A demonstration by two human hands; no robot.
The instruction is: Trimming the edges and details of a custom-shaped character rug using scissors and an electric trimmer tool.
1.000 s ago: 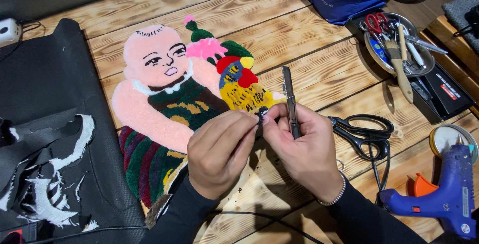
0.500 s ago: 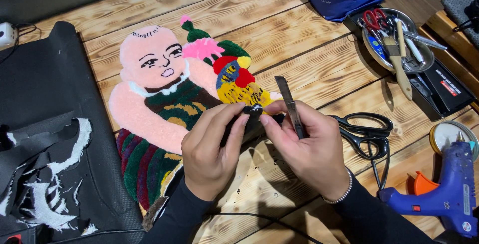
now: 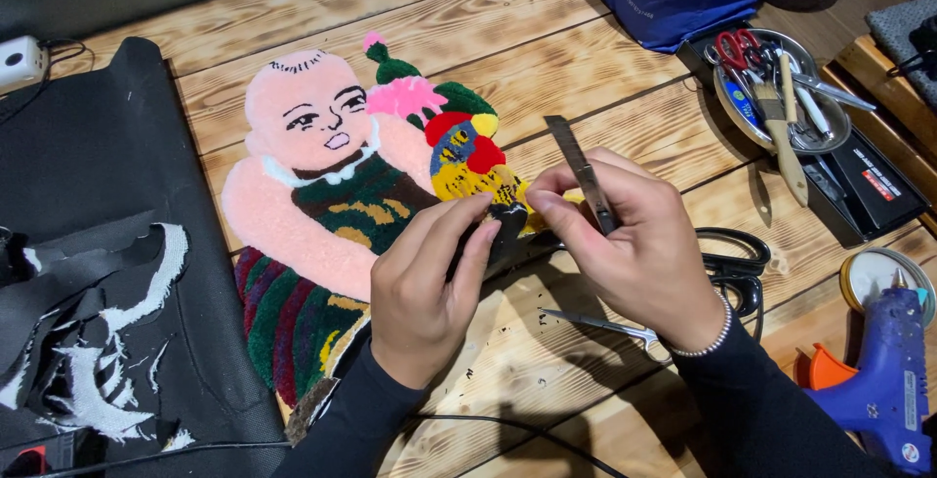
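While both hands pinch rug edge | right hand holds knife

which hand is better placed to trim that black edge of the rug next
Right, probably: the right hand already grips the utility knife beside the black edge, while the left hand pinches that edge steady.

My right hand covers most of the black scissors; the blue glue gun runs off the frame's edge, and my fingertips hide the rug's edge.
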